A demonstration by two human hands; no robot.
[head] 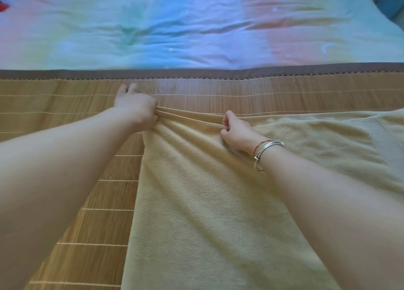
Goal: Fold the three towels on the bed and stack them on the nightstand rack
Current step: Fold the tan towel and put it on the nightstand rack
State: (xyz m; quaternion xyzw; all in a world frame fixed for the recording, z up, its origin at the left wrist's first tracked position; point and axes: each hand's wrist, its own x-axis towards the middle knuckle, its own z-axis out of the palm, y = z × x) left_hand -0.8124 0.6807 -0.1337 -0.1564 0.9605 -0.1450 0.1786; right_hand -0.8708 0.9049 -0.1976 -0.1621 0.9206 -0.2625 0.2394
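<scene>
So this is the folding stage, on what looks like the first of the three. A big pale yellow terry towel (pixel 196 202) lies spread over a tan woven bamboo mat (pixel 76 180) on the bed, running from the near edge of the view up toward the mat's brown fabric border (pixel 196 73). The left hand (pixel 136 109) pinches the towel's far edge at the left corner, two fingers sticking out loose past it. The right hand (pixel 235 130), silver bangles and a red cord (pixel 265 148) on the wrist, is curled round the same far edge a bit to the right. The cloth bunches into ridges between the two grips.

More yellow towel (pixel 328 141) lies off to the right; can't tell if it's the same piece or a second one. The nightstand rack isn't in view.

My guess for the next move: pull that edge taut to flatten the ridges, then bring it back toward the near edge so the corners line up.

Beyond the mat is a pastel rainbow quilt (pixel 175 31).
</scene>
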